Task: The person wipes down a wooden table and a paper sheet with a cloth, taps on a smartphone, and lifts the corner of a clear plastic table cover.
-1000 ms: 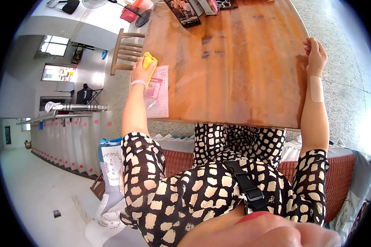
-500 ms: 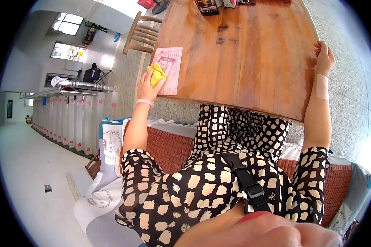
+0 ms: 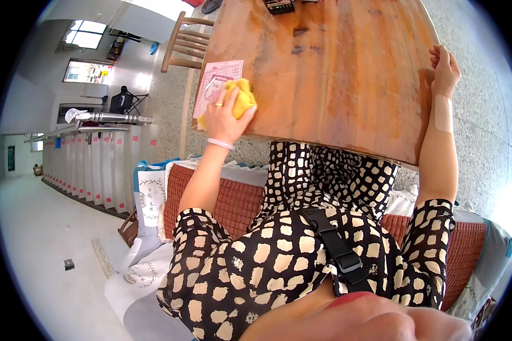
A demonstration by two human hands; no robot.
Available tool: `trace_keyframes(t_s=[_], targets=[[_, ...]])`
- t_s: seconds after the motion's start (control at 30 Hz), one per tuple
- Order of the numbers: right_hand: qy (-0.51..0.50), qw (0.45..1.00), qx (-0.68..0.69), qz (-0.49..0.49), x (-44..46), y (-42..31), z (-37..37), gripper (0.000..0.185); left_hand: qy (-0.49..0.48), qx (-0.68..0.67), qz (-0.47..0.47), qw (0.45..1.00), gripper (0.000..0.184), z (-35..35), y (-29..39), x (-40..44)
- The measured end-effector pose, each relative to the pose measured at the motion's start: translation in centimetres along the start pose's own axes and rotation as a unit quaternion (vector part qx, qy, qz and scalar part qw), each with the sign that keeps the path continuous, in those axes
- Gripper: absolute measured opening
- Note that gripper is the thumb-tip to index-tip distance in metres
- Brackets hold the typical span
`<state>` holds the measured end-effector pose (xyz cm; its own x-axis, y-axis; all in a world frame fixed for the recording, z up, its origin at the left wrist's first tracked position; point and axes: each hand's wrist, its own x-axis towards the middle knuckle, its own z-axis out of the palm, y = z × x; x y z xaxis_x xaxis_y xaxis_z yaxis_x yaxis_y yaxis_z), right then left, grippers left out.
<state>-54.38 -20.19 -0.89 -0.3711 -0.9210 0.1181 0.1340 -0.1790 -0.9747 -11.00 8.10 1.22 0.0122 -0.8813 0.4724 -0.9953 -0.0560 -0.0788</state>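
Observation:
My left hand (image 3: 224, 118) is closed around a crumpled yellow cloth (image 3: 243, 99), pressing it onto the wooden table (image 3: 335, 85) near its left front corner. Under and beside that hand lies a pink gridded sheet (image 3: 231, 67) with a smaller printed card on it; the hand and cloth cover part of the sheet. My right hand (image 3: 446, 71) rests at the table's right edge, its fingers curled in, with nothing seen in them.
A wooden chair (image 3: 186, 42) stands against the table's left side. At the far edge sits a dark device with a lit display (image 3: 279, 5). I sit on a seat with a reddish-brown woven mat (image 3: 210, 199). A railing (image 3: 114, 118) runs off to the left.
My left hand has moved to the right with the yellow cloth, from the middle of the pink sheet to its right edge and the bare wood. My right hand stays at the table edge.

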Motion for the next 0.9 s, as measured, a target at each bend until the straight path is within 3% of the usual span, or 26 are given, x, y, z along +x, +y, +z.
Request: trace_keyframes(t_s=[0.4,0.63,0.73,0.77,0.83,0.87,0.9], targets=[[0.009,1.0,-0.014,0.016,0.3,0.1,0.1,0.024,0.001,-0.131,0.132,0.983,0.066,2.5,14.1,7.8],[0.005,1.0,-0.013,0.0,0.3,0.1,-0.2,0.023,-0.061,-0.116,0.092,0.987,0.078,6.1,16.1,13.8],[-0.001,1.0,-0.016,-0.026,0.6,0.9,-0.9,0.023,0.008,-0.156,0.114,0.981,0.074,5.8,15.4,13.9],[-0.003,0.999,-0.017,-0.036,0.4,0.9,-1.1,0.023,0.017,-0.29,0.066,0.955,0.069,5.6,14.8,13.3],[-0.003,0.998,-0.03,-0.062,-0.6,0.0,-1.2,0.022,0.028,-0.538,-0.024,0.842,0.061,3.6,12.7,10.6],[-0.009,0.996,-0.045,-0.08,-1.2,-0.2,-1.1,0.022,0.025,-0.581,-0.089,0.809,0.048,0.0,12.1,8.3],[-0.016,0.993,-0.06,-0.098,-1.7,-0.4,-1.0,0.022,0.114,-0.531,-0.093,0.834,0.039,1.3,9.8,5.7]])
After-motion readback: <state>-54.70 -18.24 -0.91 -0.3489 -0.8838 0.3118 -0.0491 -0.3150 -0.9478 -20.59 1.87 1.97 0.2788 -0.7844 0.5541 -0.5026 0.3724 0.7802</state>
